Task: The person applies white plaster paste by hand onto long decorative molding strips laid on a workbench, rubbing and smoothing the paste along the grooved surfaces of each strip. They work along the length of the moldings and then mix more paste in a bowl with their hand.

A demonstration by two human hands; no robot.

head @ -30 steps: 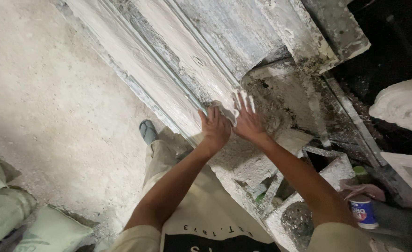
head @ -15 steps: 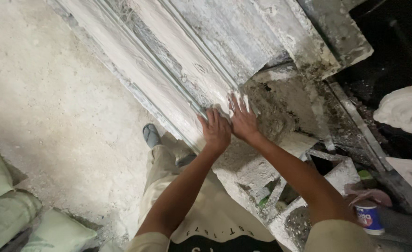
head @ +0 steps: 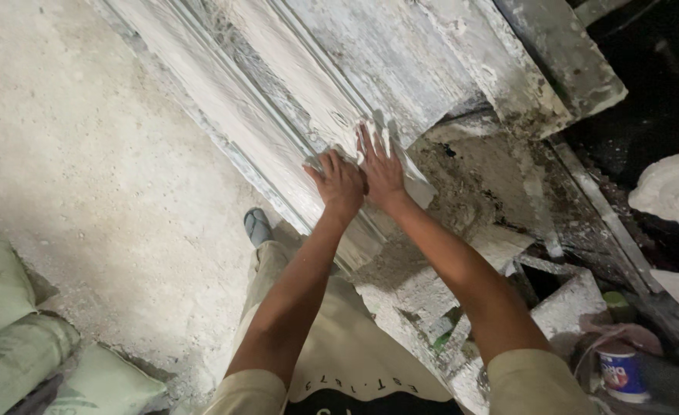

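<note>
Two hands press flat on one long moulded plaster strip (head: 293,100), the biggest thing we see here; it runs on a slant from the upper left down toward the middle, white, ridged along its length, smeared with grey. It lies on a rough workbench, and the bare tabletop (head: 493,184) beside it is caked in dried plaster and crumbs. To the left, lower down, we note the pale concrete floor (head: 86,177), dusty and speckled. Green-white sacks (head: 16,338) are piled at the lower left corner on that floor. At the right edge a white lump of cast plaster (head: 677,192) sits against a dark background.

Our left hand (head: 341,183) rests palm down on the near end of the strip, fingers loosely curled, gripping nothing. Our right hand (head: 381,170) lies just beside it, touching it, fingers spread wide and flat along a ridge of the strip, also holding nothing. Both forearms reach up from the bottom of the view, sleeves beige.

Below the bench edge we see broken plaster blocks (head: 570,307) stacked unevenly. One foot in a grey sandal (head: 258,226) stands on the floor just beside the strip's near edge. Smallest, at the lower right, a little tub (head: 620,373) with a blue and white label stands among rags.
</note>
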